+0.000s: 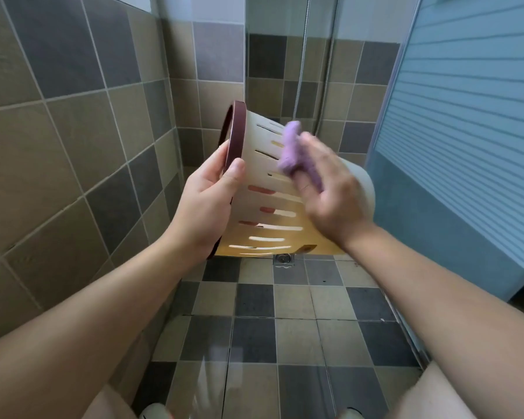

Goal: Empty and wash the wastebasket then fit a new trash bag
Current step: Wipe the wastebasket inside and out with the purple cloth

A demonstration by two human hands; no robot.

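Wash step: basket (285,195) held sideways in mid-air over shower floor (285,297), left hand (206,204) clamped on dark rim (235,137). Right hand (327,192) pinching purple cloth (291,146) against slotted wall, blurred. Next, probably: turn basket, wipe remaining wall and inside; bag not fitted yet.

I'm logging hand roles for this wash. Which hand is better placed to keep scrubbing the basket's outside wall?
Right. The right hand already holds the purple cloth against the wastebasket wall; the left hand grips its dark rim.

Tiled bathroom corner
Grey and tan tiles cover the wall (73,116) and floor (285,313); a floor drain (284,259) sits near a frosted striped door (466,116).
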